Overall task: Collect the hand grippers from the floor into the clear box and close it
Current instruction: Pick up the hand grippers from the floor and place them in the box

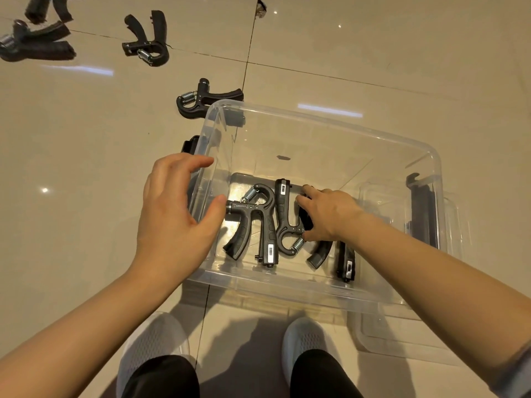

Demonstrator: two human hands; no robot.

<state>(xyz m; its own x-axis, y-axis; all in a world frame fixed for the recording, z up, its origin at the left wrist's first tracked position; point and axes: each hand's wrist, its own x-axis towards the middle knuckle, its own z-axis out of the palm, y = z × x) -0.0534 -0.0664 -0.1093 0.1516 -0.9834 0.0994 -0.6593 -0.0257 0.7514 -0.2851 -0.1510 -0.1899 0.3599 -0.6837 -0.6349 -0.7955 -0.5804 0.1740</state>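
The clear box [324, 116] stands open on the tiled floor in front of me. Inside lie three black hand grippers: one at the left [253, 222], one in the middle [284, 219] and one at the right [346, 262]. My right hand [327, 214] reaches into the box and its fingers curl round a handle of the middle gripper. My left hand [175, 214] hovers open at the box's left wall, holding nothing. More grippers lie on the floor: one just behind the box [207, 97], one farther back [146, 38], and others at the far left [34, 41].
The clear lid [408, 334] lies on the floor under and to the right of the box. Black latches show at the box's left [188, 145] and right [422, 214] sides. My two white shoes [304, 340] stand just before the box. A chipped tile joint [261, 7] lies far back.
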